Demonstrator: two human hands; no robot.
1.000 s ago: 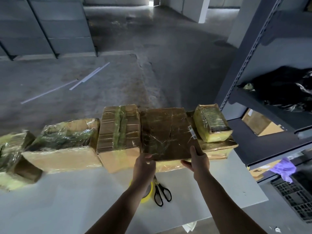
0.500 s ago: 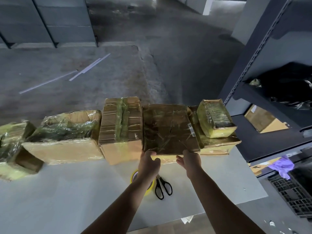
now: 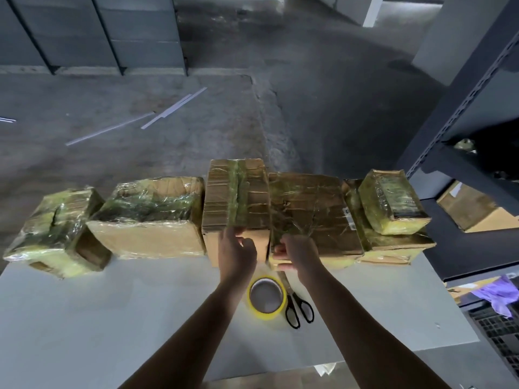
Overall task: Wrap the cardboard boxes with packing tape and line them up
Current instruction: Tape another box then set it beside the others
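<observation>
Black scissors (image 3: 299, 307) lie flat on white table (image 3: 112, 318). Dark metal rack (image 3: 460, 113) at right, purple cloth (image 3: 497, 293) low in it, black crate (image 3: 497, 338) just below. White strips (image 3: 168, 113) on concrete floor (image 3: 309, 94). Grey cabinets (image 3: 112, 32) at back.

white table (image 3: 112, 318), taped boxes (image 3: 236, 197) in a row, tape roll (image 3: 269, 315) (yellow), scissors (image 3: 291, 293) just beside it
</observation>
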